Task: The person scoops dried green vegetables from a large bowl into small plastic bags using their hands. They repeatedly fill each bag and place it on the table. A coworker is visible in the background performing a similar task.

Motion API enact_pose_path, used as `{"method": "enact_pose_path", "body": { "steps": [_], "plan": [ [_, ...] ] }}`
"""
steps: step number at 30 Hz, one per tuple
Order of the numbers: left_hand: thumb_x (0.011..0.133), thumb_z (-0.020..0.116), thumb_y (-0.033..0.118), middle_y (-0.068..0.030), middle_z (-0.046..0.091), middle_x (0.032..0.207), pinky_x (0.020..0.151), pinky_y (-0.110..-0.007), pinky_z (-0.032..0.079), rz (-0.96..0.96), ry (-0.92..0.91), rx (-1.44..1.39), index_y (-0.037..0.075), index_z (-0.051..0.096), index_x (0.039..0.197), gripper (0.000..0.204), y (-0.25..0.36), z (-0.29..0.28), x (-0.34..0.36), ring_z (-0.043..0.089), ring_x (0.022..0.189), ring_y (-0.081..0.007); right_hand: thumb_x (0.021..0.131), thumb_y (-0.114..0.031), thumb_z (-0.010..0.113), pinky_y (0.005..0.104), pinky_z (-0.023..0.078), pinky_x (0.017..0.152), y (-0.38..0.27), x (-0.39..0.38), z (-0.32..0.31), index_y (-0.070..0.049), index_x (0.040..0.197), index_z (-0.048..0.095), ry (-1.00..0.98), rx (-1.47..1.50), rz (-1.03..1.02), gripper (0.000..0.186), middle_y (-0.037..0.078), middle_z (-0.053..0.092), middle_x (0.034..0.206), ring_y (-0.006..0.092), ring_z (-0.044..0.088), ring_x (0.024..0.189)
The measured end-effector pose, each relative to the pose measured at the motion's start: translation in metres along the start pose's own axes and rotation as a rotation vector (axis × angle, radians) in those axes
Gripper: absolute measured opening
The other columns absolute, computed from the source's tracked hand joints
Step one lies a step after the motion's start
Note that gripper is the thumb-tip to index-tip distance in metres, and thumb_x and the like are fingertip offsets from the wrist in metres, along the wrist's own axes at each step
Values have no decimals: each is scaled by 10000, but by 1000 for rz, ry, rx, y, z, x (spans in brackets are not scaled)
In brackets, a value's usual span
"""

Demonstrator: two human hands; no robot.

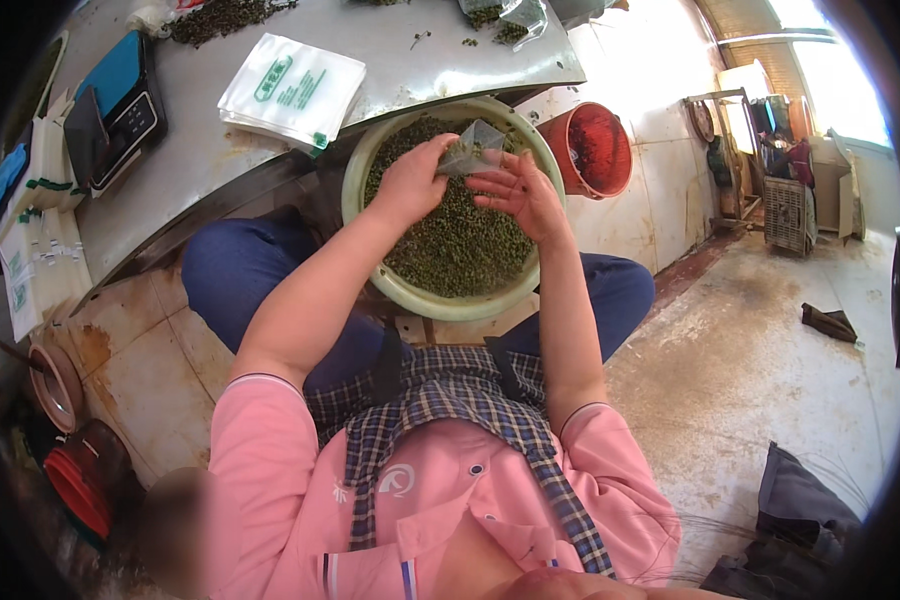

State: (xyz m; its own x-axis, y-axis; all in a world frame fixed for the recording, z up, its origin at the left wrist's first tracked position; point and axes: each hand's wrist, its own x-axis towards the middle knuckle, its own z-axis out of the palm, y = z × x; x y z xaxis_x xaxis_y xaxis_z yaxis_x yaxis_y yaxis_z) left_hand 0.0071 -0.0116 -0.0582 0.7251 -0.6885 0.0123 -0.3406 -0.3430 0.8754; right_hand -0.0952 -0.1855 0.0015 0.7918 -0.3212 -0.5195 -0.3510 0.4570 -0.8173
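A wide pale-green basin (415, 298) stands between my knees, holding a deep heap of small dark-green berries (460, 255) that look like green peppercorns. Above the heap, my left hand (415, 183) pinches the edge of a small clear plastic bag (475, 146) with some green bits in it. My right hand (527, 198) is on the other side of the bag, its fingers spread apart and turned toward it. Whether those fingertips touch the plastic I cannot tell.
A metal table (410, 62) ahead carries a stack of printed clear bags (295, 88), a scale (120, 110) and filled bags (510, 18). Beside the basin stands a red bucket (588, 150). More bags (45, 265) hang at far left, near red containers (75, 490).
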Motion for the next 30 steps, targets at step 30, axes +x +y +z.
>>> {"method": "enact_pose_path", "body": {
  "steps": [30],
  "plan": [
    [793,589,-78,-149,648,1189,951,-384,494,6,-86,-269,176,484,1359,628,5,1,1,618,1155,-317,842,-71,679,226,470,572,-81,-55,51,14,1011,674,3,-553,-419,189,35,675,772,72,604,666]
  ]
}}
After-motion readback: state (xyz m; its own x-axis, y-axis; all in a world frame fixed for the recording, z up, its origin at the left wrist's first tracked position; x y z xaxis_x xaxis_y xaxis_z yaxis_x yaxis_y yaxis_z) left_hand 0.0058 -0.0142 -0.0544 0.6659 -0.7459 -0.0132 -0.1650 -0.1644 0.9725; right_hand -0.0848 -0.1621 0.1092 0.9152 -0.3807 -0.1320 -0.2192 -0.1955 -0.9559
